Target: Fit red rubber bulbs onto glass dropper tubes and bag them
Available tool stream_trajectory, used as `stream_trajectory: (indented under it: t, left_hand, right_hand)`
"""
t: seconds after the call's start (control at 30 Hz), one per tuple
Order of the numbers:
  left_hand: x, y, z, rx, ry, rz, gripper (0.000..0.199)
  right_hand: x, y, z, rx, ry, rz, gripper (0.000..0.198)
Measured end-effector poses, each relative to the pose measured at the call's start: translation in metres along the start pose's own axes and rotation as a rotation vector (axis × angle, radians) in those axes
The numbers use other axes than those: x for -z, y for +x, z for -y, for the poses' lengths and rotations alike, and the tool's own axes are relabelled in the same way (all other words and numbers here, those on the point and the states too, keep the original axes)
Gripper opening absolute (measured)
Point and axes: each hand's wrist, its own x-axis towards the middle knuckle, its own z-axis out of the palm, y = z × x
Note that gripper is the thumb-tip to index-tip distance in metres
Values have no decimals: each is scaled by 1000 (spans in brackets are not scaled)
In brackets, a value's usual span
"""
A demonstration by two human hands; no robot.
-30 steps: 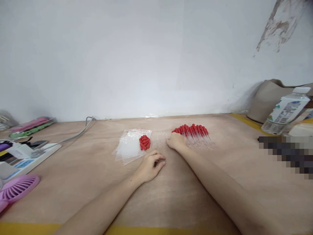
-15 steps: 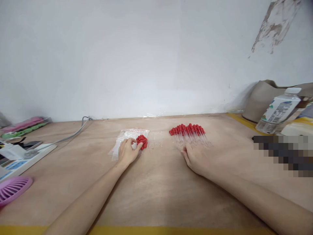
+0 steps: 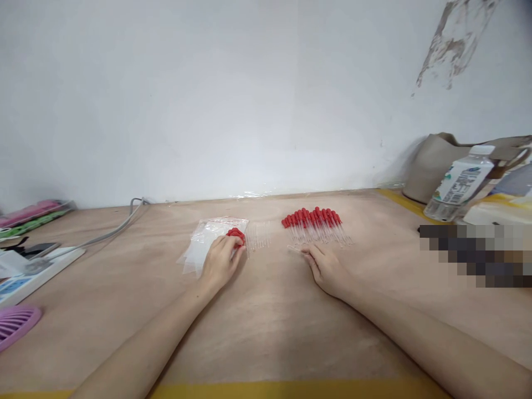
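My left hand is over a small pile of red rubber bulbs, its thumb and fingers pinched together on a bulb at the near side. Its fingers hide part of the pile. Between finger and thumb, my right hand pinches a thin clear glass dropper tube that points left. Just beyond that hand lies a row of droppers, glass tubes with red bulbs on their far ends. Loose glass tubes without bulbs lie side by side to the right of the pile.
Clear plastic zip bags lie under and left of the bulbs. At the left are a power strip with a grey cable and a pink fan. A plastic bottle and a grey-brown container stand at the right.
The left fingers have closed together at the red bulbs. The right hand has turned slightly, and its glass tube now shows clear of the dropper row. The whole view has shifted a little.
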Motion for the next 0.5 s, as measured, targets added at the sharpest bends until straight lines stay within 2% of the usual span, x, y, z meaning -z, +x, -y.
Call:
stream_trajectory:
  t: [0.1,0.13,0.2,0.3,0.5]
  left_hand:
    - [-2,-8,-23,-105,-155,191,22]
    - [-5,-11,-29,-91,-223,240,27]
    - [-10,-14,-35,-46,-327,285,26]
    - [-14,-15,-35,-7,-383,298,16]
    - [-15,-15,-37,15,-400,260,16]
  right_hand:
    - [2,0,2,5,-4,17,19]
    - [3,-1,2,9,-2,27,19]
    - [5,-1,3,18,9,47,18]
    - [7,-1,5,34,35,65,15]
    - [8,-1,13,7,114,91,11]
